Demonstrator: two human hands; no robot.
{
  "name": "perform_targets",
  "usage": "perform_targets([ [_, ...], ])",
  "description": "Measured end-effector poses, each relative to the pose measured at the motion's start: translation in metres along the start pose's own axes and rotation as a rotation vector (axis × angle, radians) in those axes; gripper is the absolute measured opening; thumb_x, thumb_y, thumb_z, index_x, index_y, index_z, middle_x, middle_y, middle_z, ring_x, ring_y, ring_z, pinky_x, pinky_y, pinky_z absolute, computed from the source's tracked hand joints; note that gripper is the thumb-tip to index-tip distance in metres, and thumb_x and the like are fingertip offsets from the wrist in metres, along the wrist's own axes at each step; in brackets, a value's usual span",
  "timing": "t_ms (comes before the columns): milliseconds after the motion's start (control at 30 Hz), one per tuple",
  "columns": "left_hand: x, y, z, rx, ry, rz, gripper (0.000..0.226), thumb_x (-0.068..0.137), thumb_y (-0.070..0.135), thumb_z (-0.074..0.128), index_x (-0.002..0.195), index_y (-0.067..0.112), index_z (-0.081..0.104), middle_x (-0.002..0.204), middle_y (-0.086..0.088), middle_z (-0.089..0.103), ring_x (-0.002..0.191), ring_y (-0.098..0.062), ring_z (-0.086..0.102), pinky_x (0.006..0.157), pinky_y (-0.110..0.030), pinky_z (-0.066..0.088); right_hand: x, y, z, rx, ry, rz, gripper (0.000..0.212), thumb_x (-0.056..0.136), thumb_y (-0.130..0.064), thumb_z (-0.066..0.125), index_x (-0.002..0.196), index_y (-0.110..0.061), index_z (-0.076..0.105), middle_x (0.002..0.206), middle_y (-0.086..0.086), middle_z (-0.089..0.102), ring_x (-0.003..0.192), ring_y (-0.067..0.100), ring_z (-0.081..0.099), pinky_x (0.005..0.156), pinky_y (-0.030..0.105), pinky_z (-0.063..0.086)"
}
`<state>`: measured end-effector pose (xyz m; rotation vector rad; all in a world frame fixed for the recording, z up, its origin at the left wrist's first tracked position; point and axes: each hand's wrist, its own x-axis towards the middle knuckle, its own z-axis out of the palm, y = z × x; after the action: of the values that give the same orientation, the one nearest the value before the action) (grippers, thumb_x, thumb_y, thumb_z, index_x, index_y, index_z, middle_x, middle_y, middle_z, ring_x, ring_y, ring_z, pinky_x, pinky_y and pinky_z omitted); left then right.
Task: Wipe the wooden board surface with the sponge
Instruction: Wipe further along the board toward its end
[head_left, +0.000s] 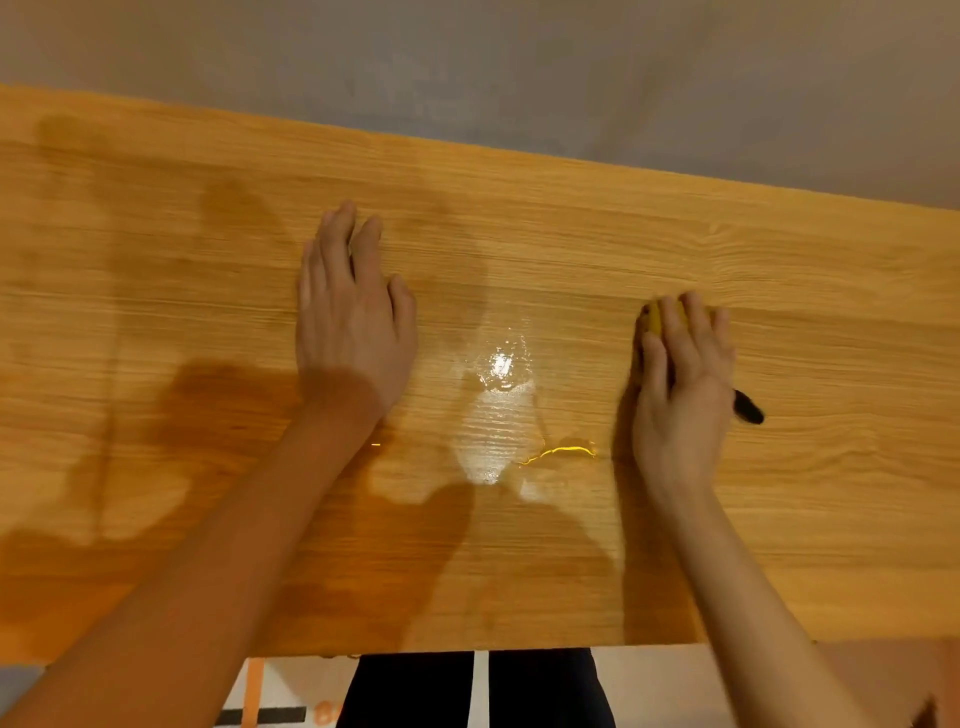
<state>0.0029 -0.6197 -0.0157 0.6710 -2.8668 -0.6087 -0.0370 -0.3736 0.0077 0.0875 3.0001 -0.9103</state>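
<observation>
Right hand (680, 374) apparently over sponge (655, 317)

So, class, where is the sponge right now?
In the head view, the yellow sponge lies on the wooden board under the right hand, right of the wet patch.

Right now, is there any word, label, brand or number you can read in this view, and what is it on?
None can be read for sure.
Floor below the wooden board's near edge: orange marks, perhaps a digit, cut off and too blurred to read.
Wooden board, sponge under the right hand, left hand: no text visible.
Dark object beside the right hand: no legible marking.
</observation>
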Motion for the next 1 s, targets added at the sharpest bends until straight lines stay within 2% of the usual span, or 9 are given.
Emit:
perform_targets([
  [67, 0.0, -0.001, 0.0, 0.0, 0.001, 0.006, 0.049, 0.105, 0.019, 0.036, 0.151, 0.002, 0.037, 0.163, -0.017, 0.028, 0.154, -0.033, 0.024, 0.126, -0.047, 0.02, -0.01, -0.037, 0.026, -0.006, 0.018, 0.0, 0.039, 0.103, -0.02, 0.043, 0.142, -0.015, 0.047, 0.155, 0.004, 0.034, 0.149, 0.025, 0.016, 0.122, 0.048, 0.012],
  [167, -0.001, -0.001, -0.001, -0.004, 0.008, 0.012, 0.05, 0.105, 0.02, 0.034, 0.152, 0.003, 0.036, 0.162, -0.016, 0.029, 0.154, -0.032, 0.024, 0.125, -0.046, 0.02, -0.047, -0.083, 0.062, -0.021, -0.181, -0.312, 0.039, 0.103, -0.025, 0.042, 0.141, -0.019, 0.047, 0.155, 0.001, 0.034, 0.15, 0.023, 0.015, 0.124, 0.039, 0.005],
  [267, -0.002, -0.001, 0.0, -0.016, 0.005, 0.018, 0.05, 0.105, 0.02, 0.035, 0.151, 0.003, 0.036, 0.162, -0.016, 0.029, 0.154, -0.032, 0.024, 0.126, -0.045, 0.019, -0.038, -0.067, 0.047, -0.068, -0.325, -0.534, 0.039, 0.102, -0.024, 0.047, 0.14, -0.019, 0.049, 0.154, 0.001, 0.037, 0.148, 0.023, 0.02, 0.123, 0.039, 0.011],
  [400, -0.003, -0.003, 0.0, -0.041, 0.014, 0.028, 0.048, 0.105, 0.019, 0.035, 0.151, 0.003, 0.037, 0.162, -0.016, 0.03, 0.154, -0.031, 0.024, 0.126, -0.045, 0.018, -0.008, 0.005, -0.008, -0.044, -0.162, -0.197, 0.039, 0.102, -0.016, 0.047, 0.14, -0.015, 0.049, 0.154, 0.005, 0.037, 0.148, 0.024, 0.018, 0.122, 0.047, 0.017],
  [500, -0.003, -0.004, -0.003, -0.075, 0.0, 0.023, 0.047, 0.105, 0.017, 0.038, 0.151, 0.003, 0.038, 0.162, -0.016, 0.029, 0.154, -0.031, 0.023, 0.126, -0.045, 0.019, -0.01, -0.002, -0.007, -0.014, -0.015, 0.03, 0.039, 0.103, -0.016, 0.043, 0.142, -0.014, 0.047, 0.156, 0.006, 0.033, 0.149, 0.026, 0.015, 0.12, 0.05, 0.018],
  [667, -0.015, -0.014, -0.019, -0.123, -0.123, 0.101, 0.049, 0.104, 0.012, 0.045, 0.152, 0.004, 0.038, 0.161, -0.016, 0.03, 0.154, -0.03, 0.022, 0.127, -0.048, 0.013, -0.058, -0.085, 0.06, 0.003, -0.257, -0.381, 0.039, 0.103, -0.023, 0.043, 0.141, -0.018, 0.049, 0.155, 0.002, 0.035, 0.15, 0.024, 0.015, 0.124, 0.039, 0.005],
  [767, -0.054, -0.022, -0.03, -0.134, -0.144, 0.097, 0.05, 0.102, 0.012, 0.051, 0.151, 0.005, 0.041, 0.16, -0.015, 0.032, 0.151, -0.031, 0.027, 0.127, -0.05, 0.015, -0.05, -0.072, 0.048, -0.039, -0.344, -0.492, 0.04, 0.103, -0.025, 0.043, 0.143, -0.02, 0.045, 0.156, -0.001, 0.032, 0.15, 0.02, 0.014, 0.122, 0.032, 0.002],
  [833, -0.087, -0.03, -0.034, -0.149, -0.156, 0.065, 0.051, 0.102, 0.015, 0.052, 0.151, 0.007, 0.04, 0.162, -0.011, 0.03, 0.152, -0.028, 0.026, 0.128, -0.044, 0.01, -0.036, -0.047, 0.029, -0.076, -0.327, -0.463, 0.041, 0.103, -0.026, 0.043, 0.143, -0.021, 0.045, 0.156, -0.003, 0.032, 0.15, 0.018, 0.013, 0.122, 0.03, 0.001],
  [1000, -0.12, -0.042, -0.027, -0.084, -0.129, 0.121, 0.053, 0.104, 0.025, 0.042, 0.153, 0.007, 0.035, 0.165, -0.012, 0.026, 0.155, -0.026, 0.02, 0.128, -0.033, 0.0, -0.014, 0.007, -0.015, -0.04, -0.138, -0.108, 0.04, 0.103, -0.02, 0.042, 0.143, -0.017, 0.045, 0.157, 0.002, 0.03, 0.15, 0.024, 0.012, 0.122, 0.05, 0.01],
])
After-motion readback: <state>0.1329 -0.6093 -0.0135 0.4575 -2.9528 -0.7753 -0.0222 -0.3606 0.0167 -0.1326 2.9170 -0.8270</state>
